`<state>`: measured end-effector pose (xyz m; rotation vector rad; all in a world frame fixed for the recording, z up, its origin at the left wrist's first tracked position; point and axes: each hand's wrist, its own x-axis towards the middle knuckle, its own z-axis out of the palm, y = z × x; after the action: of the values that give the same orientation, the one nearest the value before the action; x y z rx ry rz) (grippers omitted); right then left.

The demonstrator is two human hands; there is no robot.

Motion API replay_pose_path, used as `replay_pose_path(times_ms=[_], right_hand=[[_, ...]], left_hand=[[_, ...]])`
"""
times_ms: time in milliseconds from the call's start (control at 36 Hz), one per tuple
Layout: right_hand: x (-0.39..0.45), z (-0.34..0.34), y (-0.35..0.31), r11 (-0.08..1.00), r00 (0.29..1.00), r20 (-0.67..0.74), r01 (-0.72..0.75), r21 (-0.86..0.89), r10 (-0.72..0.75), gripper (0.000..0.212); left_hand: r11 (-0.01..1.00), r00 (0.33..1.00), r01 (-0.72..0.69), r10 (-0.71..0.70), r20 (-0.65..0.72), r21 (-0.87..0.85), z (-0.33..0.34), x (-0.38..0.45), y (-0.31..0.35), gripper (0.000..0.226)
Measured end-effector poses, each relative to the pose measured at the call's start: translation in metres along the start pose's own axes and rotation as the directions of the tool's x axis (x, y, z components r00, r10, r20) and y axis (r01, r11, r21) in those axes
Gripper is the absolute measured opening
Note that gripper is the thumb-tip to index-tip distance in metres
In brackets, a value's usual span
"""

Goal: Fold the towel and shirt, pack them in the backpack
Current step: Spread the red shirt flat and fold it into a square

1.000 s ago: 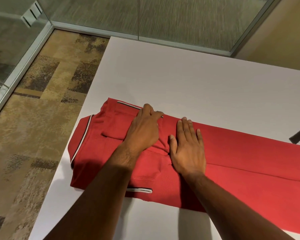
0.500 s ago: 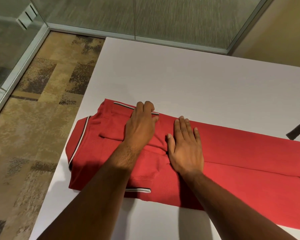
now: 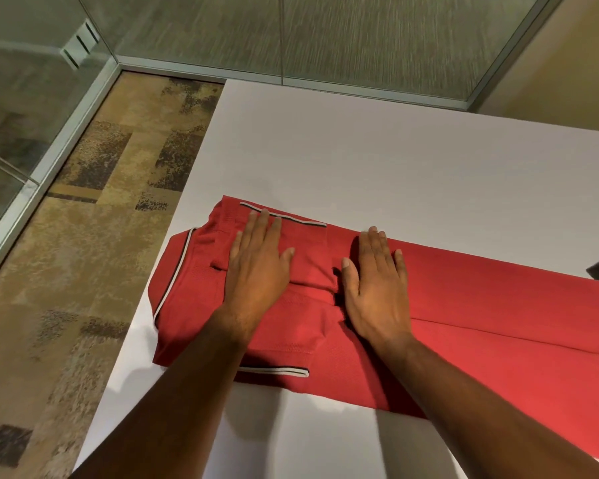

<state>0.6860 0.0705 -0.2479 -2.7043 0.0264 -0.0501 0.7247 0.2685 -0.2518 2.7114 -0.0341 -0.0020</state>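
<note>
Head cam | red shirt (image 3: 481,305) folded lengthwise, striped trim | both hands flat, fingers straight, pressing shirt

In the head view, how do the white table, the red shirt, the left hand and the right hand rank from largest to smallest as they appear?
1. White table
2. Red shirt
3. Left hand and right hand: they look about alike, both pressed flat on the shirt, so I do not rank them.

Shirt (image 3: 481,305) – matt knit cloth (ribbed trim); table (image 3: 395,160) – smooth.
</note>
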Motion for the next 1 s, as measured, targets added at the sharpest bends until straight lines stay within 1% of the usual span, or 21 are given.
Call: replay_pose_path(times_ms=[83, 139, 194, 306, 444, 528, 611, 667, 694, 778, 833, 889, 944, 1000], right_hand=[[0.006, -0.002, -0.027, 0.991, 0.991, -0.041, 0.131, 0.010, -0.130, 0.061], [0.012, 0.002, -0.046, 0.975, 0.975, 0.002, 0.221, 0.014, -0.222, 0.060], [0.016, 0.009, -0.057, 0.965, 0.963, 0.068, 0.263, -0.003, -0.262, 0.062], [0.012, 0.026, -0.052, 0.972, 0.948, 0.260, 0.216, -0.093, -0.186, 0.065], [0.007, 0.031, -0.047, 0.965, 0.947, 0.276, 0.214, -0.152, -0.167, 0.068], [0.010, 0.027, -0.047, 0.969, 0.939, 0.300, 0.215, -0.124, -0.169, 0.067], [0.015, 0.017, -0.044, 0.981, 0.919, 0.348, 0.195, 0.005, -0.185, 0.065], [0.014, 0.008, -0.040, 0.978, 0.926, 0.314, 0.193, 0.078, -0.208, 0.059], [0.010, 0.003, -0.036, 0.974, 0.941, 0.251, 0.214, 0.078, -0.227, 0.054], [-0.009, -0.004, -0.025, 0.955, 0.954, 0.034, 0.297, -0.003, -0.297, 0.036], [-0.021, -0.005, -0.020, 0.943, 0.946, -0.005, 0.324, -0.078, -0.325, 0.030], [-0.029, -0.005, -0.018, 0.935, 0.943, -0.015, 0.328, -0.137, -0.333, 0.028], [-0.033, -0.004, -0.017, 0.929, 0.940, -0.030, 0.330, -0.167, -0.340, 0.029], [-0.033, -0.003, -0.020, 0.932, 0.944, -0.032, 0.318, -0.174, -0.328, 0.029]], left_hand=[[0.998, 0.999, -0.008, 0.005, 0.047, 0.061, 0.000, 0.000, 0.000, 0.064], [0.996, 0.997, -0.010, 0.003, 0.075, 0.092, -0.001, 0.001, 0.000, 0.067], [0.993, 0.995, -0.008, -0.003, 0.100, 0.115, -0.003, 0.002, -0.002, 0.069], [0.990, 0.992, -0.009, -0.008, 0.123, 0.139, -0.007, 0.004, -0.021, 0.077], [0.988, 0.992, 0.024, -0.043, 0.121, 0.154, -0.012, 0.006, -0.041, 0.076], [0.990, 0.989, 0.021, -0.041, 0.141, 0.140, -0.013, 0.008, -0.042, 0.074], [0.993, 0.986, 0.019, -0.038, 0.164, 0.115, -0.015, 0.009, -0.044, 0.072], [0.994, 0.984, 0.028, -0.046, 0.173, 0.106, -0.016, 0.010, -0.044, 0.070], [0.994, 0.984, 0.036, -0.054, 0.172, 0.106, -0.017, 0.010, -0.043, 0.070], [0.989, 0.989, 0.085, -0.098, 0.108, 0.118, -0.016, 0.008, -0.032, 0.069], [0.985, 0.994, 0.101, -0.104, 0.014, 0.138, -0.016, 0.004, -0.022, 0.068], [0.993, 0.999, 0.036, -0.032, -0.040, 0.111, -0.015, -0.004, -0.013, 0.064], [0.997, 0.997, -0.073, 0.072, -0.038, -0.001, -0.014, -0.014, -0.006, 0.061], [0.983, 0.990, -0.141, 0.139, -0.019, -0.116, -0.013, -0.025, -0.004, 0.068]])
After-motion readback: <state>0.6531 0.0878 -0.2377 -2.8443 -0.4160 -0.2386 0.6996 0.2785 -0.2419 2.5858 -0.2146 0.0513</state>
